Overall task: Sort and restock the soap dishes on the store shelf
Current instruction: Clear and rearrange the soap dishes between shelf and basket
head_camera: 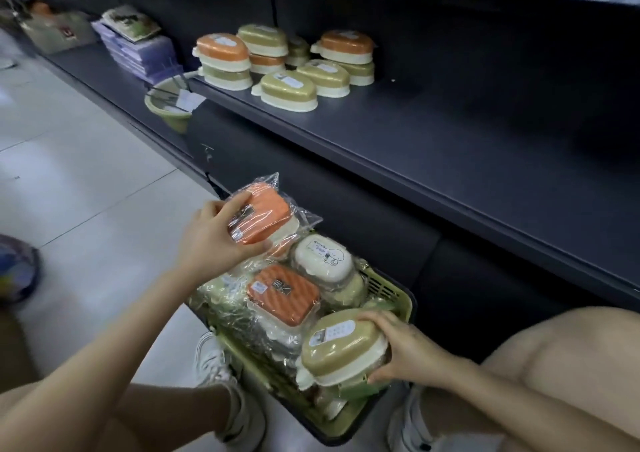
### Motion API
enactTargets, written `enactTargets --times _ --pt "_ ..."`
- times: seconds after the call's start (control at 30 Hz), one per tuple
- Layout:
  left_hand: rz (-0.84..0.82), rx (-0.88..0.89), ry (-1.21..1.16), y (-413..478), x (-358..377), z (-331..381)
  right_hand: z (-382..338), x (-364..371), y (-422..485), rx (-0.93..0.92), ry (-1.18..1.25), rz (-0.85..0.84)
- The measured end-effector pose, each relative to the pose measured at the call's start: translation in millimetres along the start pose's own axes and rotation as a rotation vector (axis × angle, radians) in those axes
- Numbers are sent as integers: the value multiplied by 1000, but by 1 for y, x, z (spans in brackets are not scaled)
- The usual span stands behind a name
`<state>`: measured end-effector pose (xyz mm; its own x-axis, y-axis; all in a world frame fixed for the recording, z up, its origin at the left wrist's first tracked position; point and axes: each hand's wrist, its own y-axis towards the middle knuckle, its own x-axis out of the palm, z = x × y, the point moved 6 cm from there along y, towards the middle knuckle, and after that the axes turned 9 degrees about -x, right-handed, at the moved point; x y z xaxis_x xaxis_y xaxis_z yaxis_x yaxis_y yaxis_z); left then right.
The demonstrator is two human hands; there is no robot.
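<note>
Shelf stock: a cluster of orange and olive soap dishes [287, 67] stood stacked on the shelf [450, 146].
Basket [398, 289]: on the floor, full of wrapped dishes.
Left hand [214, 240]: fingers curled round a wrapped orange dish [266, 219].
Right hand [405, 351]: clasped an olive dish [341, 347].
Progress: seemingly early, with much shelf left to fill.
</note>
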<state>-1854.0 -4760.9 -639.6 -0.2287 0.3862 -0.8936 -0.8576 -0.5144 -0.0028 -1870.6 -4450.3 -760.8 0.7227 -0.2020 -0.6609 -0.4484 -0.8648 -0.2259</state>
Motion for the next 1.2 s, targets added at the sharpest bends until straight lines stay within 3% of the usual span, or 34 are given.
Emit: enactTargets --times 0.2,0.37,0.47,0.6,0.73,0.8,0.9,0.93,1.0,1.13,1.2 --pt "-11 24 92 -15 10 -1 9 24 39 28 -33 -93" --pt "-11 63 125 -21 19 2 17 12 60 111 -409 -198" --pt "-11 70 103 -22 24 3 5 9 60 106 -493 -188" --pt "-7 73 89 -22 31 3 -8 24 49 -26 -343 -113" --pt "-44 75 75 -22 42 9 2 20 49 18 -269 -145" --pt "-72 94 76 -23 51 16 -4 -5 45 57 -31 62" --pt "-107 187 102 -29 68 35 -7 -60 25 140 460 574" --pt "-137 239 107 -33 76 44 -7 -73 22 162 605 627" --pt "-187 357 115 -42 96 67 -9 -89 22 159 739 595" --pt "-106 473 70 -52 127 105 3 -99 21 262 483 567" --pt "-125 469 48 -57 140 116 15 -95 17 338 509 554"
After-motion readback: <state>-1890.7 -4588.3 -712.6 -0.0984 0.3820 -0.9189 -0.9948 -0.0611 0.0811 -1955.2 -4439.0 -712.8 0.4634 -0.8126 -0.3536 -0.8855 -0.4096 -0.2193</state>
